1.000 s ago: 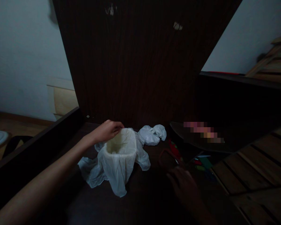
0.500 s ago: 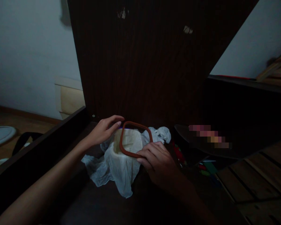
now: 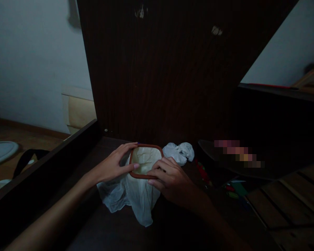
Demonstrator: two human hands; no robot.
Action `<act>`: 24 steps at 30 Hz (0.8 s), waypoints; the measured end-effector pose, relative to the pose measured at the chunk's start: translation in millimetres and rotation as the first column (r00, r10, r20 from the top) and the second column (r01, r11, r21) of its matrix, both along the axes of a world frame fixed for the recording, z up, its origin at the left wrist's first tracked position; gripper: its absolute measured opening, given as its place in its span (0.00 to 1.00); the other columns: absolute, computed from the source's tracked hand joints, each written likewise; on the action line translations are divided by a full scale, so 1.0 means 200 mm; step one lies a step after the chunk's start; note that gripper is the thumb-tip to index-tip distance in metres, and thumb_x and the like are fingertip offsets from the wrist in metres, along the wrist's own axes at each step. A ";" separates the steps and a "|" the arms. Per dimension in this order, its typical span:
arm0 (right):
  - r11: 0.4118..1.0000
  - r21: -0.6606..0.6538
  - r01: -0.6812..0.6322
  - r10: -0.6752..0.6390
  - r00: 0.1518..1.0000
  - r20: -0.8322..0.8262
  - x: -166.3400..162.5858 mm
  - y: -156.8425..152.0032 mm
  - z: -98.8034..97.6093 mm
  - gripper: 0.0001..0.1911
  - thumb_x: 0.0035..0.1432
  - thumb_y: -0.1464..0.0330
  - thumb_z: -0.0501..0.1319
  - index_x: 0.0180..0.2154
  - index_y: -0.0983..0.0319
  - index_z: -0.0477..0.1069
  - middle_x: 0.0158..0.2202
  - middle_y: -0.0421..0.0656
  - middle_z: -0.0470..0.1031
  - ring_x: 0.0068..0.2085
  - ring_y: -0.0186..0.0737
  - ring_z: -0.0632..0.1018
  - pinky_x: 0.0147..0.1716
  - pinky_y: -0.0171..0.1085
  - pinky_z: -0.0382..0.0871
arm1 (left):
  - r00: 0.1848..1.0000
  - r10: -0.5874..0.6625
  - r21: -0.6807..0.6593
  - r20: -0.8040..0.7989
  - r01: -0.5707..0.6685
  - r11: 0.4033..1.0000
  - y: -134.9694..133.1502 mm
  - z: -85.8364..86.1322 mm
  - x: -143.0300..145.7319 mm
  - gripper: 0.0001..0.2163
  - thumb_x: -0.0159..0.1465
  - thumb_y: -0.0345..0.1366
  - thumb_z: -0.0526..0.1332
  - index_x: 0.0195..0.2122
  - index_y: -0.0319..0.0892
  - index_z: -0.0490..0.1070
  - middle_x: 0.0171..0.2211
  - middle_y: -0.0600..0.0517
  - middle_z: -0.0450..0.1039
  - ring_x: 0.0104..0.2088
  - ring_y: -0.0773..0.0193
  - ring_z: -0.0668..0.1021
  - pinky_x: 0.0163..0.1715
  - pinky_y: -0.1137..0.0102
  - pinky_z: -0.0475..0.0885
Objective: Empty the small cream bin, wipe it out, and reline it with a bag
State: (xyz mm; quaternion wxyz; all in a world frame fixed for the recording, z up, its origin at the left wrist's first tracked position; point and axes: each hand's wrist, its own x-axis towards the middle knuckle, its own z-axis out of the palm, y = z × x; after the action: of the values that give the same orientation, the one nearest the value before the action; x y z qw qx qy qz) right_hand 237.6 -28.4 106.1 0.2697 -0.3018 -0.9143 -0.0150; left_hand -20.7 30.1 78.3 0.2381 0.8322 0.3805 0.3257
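Note:
A brown square ring with rounded corners [image 3: 146, 145] lies around the top of a container lined with thin white cloth [image 3: 143, 157]. The cloth drapes down over the container's front onto the dark wooden surface. My left hand [image 3: 117, 162] holds the ring's left side, its thumb over the near left edge and its fingers along the far left corner. At the near right corner, the bent fingers of my right hand [image 3: 170, 176] grip the ring and hide that part of it. The container's walls are mostly covered by cloth and hands.
A crumpled white plastic bag [image 3: 181, 151] lies just right of the container. Behind rises a tall dark wooden panel [image 3: 159, 76]; a low dark side board [image 3: 54, 153] runs along the left. Small red and green items [image 3: 231, 190] lie near wooden slats [image 3: 300, 195] on the right.
The brown ring has come down from a tilted position onto the cloth-lined container. My left hand has moved from beside the ring onto its left side; my right hand keeps its grip.

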 end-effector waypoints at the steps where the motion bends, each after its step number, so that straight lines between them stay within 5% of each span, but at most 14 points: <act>1: 0.999 -0.035 0.005 -0.006 0.999 -0.033 0.02 0.01 0.01 0.08 0.67 0.64 0.62 0.44 0.61 0.76 0.41 0.45 0.77 0.43 0.44 0.74 0.44 0.45 0.66 | 1.000 -0.004 -0.004 -0.008 0.004 1.000 0.00 0.00 0.00 0.31 0.65 0.53 0.64 0.65 0.45 0.61 0.67 0.40 0.63 0.65 0.45 0.68 0.66 0.46 0.62; 5: 0.974 -0.207 0.089 -0.122 0.980 -0.155 0.16 0.09 0.05 0.24 0.63 0.57 0.66 0.57 0.59 0.71 0.58 0.51 0.72 0.58 0.51 0.72 0.57 0.52 0.67 | 0.999 -0.025 0.003 -0.026 0.025 1.000 0.00 -0.01 -0.01 0.34 0.63 0.53 0.65 0.66 0.46 0.59 0.68 0.40 0.60 0.66 0.43 0.67 0.66 0.45 0.62; 10: 0.914 -0.400 0.073 -0.139 0.980 -0.141 0.27 0.23 -0.03 0.43 0.57 0.48 0.68 0.68 0.57 0.60 0.69 0.53 0.61 0.69 0.56 0.63 0.67 0.58 0.56 | 0.999 -0.038 0.009 -0.016 0.038 0.999 -0.01 -0.01 -0.03 0.39 0.59 0.53 0.69 0.67 0.47 0.57 0.68 0.40 0.60 0.66 0.42 0.66 0.66 0.44 0.62; 24: 0.869 -0.493 -0.048 -0.057 0.979 -0.196 0.26 0.26 -0.15 0.45 0.56 0.49 0.68 0.69 0.56 0.59 0.72 0.52 0.56 0.71 0.56 0.59 0.69 0.60 0.52 | 0.996 -0.039 -0.028 0.075 0.041 0.999 -0.02 -0.06 -0.02 0.39 0.61 0.50 0.68 0.69 0.48 0.54 0.69 0.41 0.58 0.67 0.43 0.65 0.67 0.46 0.61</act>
State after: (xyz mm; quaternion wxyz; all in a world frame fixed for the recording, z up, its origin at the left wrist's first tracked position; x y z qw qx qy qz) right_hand 289.7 24.1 76.7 0.2757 -0.3628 -0.8543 0.2502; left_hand -24.1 25.5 66.0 0.2706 0.8233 0.3595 0.3460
